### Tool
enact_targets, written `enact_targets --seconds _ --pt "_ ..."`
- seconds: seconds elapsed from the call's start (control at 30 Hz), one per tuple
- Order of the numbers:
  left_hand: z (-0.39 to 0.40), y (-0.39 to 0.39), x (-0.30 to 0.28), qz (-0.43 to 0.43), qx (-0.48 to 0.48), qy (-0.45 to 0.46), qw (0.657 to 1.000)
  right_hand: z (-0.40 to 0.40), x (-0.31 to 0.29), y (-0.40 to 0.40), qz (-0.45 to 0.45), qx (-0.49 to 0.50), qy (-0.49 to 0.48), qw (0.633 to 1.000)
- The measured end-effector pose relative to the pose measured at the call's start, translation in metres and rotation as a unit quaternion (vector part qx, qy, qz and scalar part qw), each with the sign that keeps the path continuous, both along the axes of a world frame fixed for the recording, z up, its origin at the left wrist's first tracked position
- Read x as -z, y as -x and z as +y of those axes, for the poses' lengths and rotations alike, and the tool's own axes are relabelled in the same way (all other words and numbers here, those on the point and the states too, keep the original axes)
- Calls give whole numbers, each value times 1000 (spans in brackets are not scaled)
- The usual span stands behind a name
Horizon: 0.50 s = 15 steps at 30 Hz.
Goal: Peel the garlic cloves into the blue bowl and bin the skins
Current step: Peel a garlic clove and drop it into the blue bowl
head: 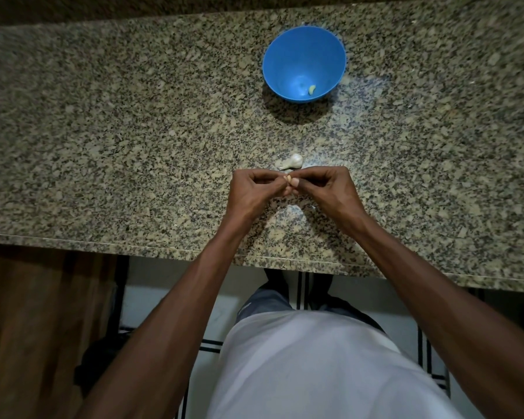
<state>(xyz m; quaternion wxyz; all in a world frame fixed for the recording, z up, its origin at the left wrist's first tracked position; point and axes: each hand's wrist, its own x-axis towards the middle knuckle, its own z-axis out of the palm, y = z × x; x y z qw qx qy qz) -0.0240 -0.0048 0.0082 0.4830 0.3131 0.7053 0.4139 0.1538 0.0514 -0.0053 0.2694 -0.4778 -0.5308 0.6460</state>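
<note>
A small garlic clove [289,178] is pinched between the fingertips of my left hand [256,192] and my right hand [324,189], held just above the granite counter. Most of the clove is hidden by my fingers. Just beyond my hands lies the rest of the garlic bulb [291,161] in its white skin. Farther back stands the blue bowl [303,43], with one peeled clove [311,90] at its bottom.
The speckled granite counter [103,131] runs the full width of the view, its front edge near my waist. A pale scrap of skin [292,209] lies under my hands. A wooden cabinet [37,328] stands at lower left over tiled floor.
</note>
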Motion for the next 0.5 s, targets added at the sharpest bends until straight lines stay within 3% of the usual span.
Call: enact_targets --seconds 0.5 --pt "4 -8 -5 35 2 19 999 -1 -3 3 -34 8 -18 999"
